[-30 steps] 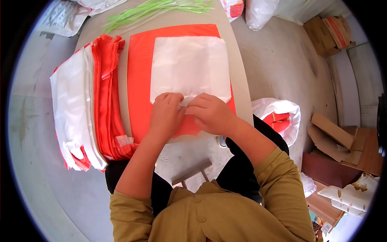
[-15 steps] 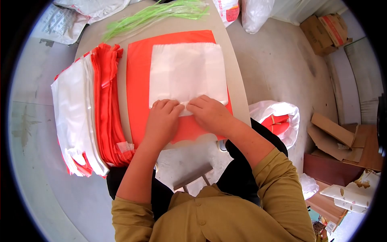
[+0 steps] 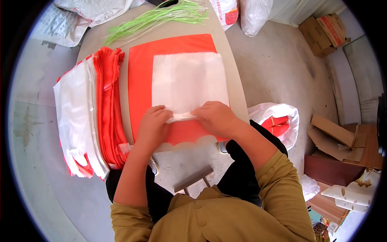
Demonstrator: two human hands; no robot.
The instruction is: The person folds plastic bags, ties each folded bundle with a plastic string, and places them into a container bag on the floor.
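Note:
A white, slightly see-through sheet (image 3: 187, 78), perhaps of plastic film or thin cloth, lies on a larger red sheet (image 3: 140, 88) with a scalloped near edge. Along its near side the white sheet is bunched into a narrow fold. My left hand (image 3: 154, 126) has its fingers closed on the left part of that fold. On the right part, the fingers of my right hand (image 3: 215, 117) pinch the same fold. Fingertips of both hands are partly hidden.
Left of the red sheet lies a thick stack of folded white and red sheets (image 3: 76, 113). Green strips (image 3: 157, 20) lie across the table's (image 3: 236, 80) far end. On the right, a white bag (image 3: 258, 109) holds red items; cardboard boxes (image 3: 324, 34) stand beyond.
The white sheet has slid a little towards me over the red one. My hands have come nearer and spread apart, and the fold along its near side shows more clearly between them.

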